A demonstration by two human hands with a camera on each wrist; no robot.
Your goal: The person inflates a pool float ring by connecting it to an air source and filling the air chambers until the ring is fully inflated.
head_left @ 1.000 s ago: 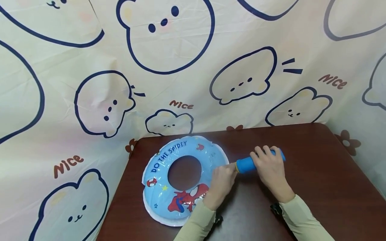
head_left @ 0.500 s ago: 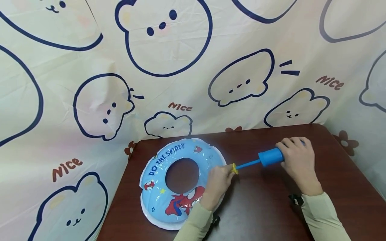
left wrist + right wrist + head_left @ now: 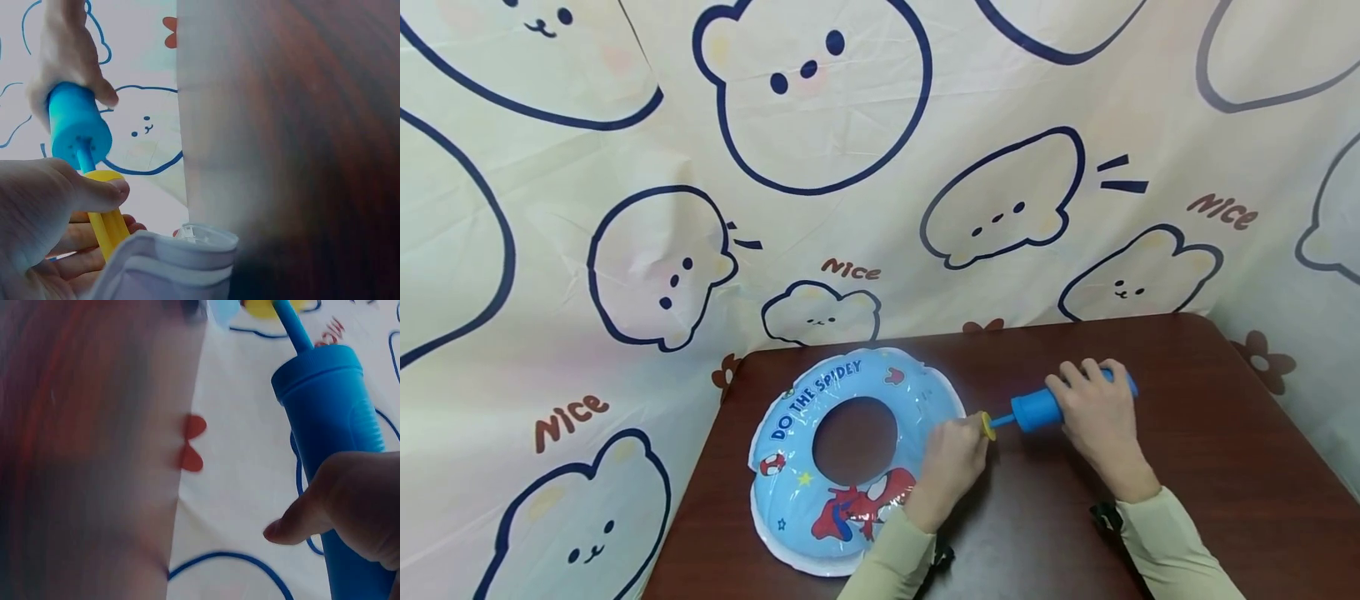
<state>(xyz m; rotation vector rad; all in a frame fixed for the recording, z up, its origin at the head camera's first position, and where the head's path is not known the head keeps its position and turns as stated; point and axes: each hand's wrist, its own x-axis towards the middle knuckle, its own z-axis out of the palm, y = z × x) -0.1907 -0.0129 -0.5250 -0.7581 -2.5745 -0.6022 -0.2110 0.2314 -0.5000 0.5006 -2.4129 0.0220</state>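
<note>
A blue hand pump (image 3: 1033,410) stretches between the two hands above the table. The right hand (image 3: 1097,412) grips its barrel, with the thumb lying along the side in the right wrist view. From the barrel a thin blue rod (image 3: 84,156) runs to a yellow end piece (image 3: 107,228), which the left hand (image 3: 953,467) pinches between thumb and fingers. A short length of rod shows. Left of the pump lies an inflated blue swim ring (image 3: 917,392) with a cartoon figure and lettering; the left hand and forearm overlap its right side. Its pale edge (image 3: 169,269) appears close beside the left fingers.
Under the ring is a dark brown table (image 3: 1210,433), with its far edge against a pale cloth backdrop (image 3: 880,225) printed with cartoon faces. Dark wrist straps (image 3: 1105,517) sit at the sleeve cuffs (image 3: 1172,533).
The right hand pulled the barrel away to the right, exposing the rod, then pushed it partly back toward the left hand. The left hand and ring stay nearly in place.
</note>
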